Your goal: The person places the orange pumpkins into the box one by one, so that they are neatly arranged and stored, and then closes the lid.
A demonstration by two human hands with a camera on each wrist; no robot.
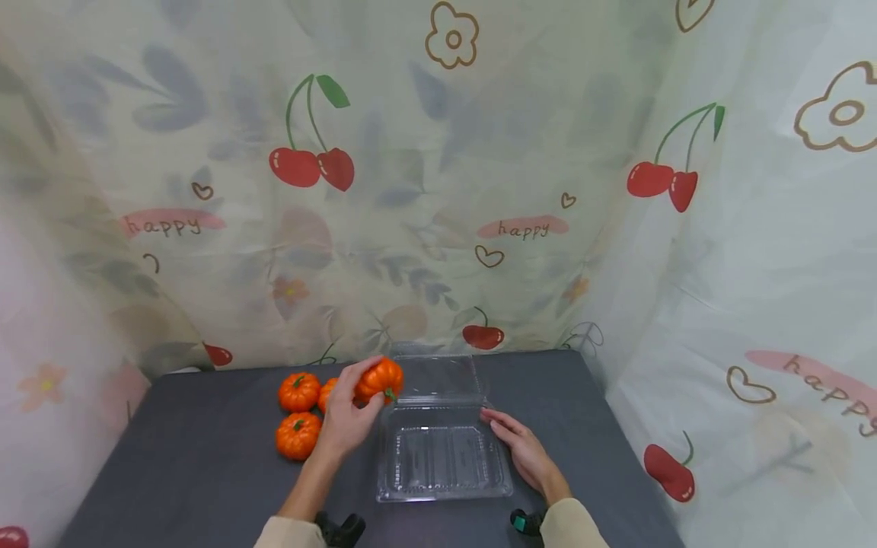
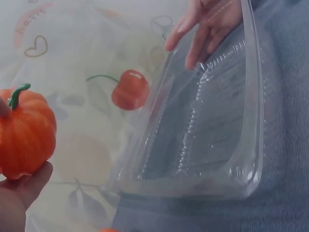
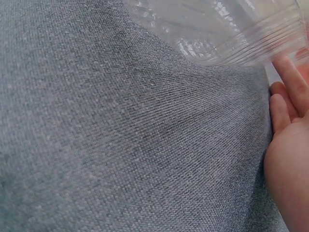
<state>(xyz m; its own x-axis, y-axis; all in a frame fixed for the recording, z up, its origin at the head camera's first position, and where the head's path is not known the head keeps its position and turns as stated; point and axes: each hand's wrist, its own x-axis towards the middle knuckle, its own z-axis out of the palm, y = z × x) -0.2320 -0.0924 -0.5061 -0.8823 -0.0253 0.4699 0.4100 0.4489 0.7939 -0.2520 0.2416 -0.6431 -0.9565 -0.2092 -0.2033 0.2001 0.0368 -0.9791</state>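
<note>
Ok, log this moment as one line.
left hand: holds orange pumpkin; right hand: at right edge of clear container; lid: open; tabletop: three more pumpkins

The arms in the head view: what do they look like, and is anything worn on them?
They are a person's arms. Both the left hand and the right hand are ungloved. The left sleeve and right sleeve are plain cream. A black device shows by the left wrist; another, with a teal patch, by the right.
</note>
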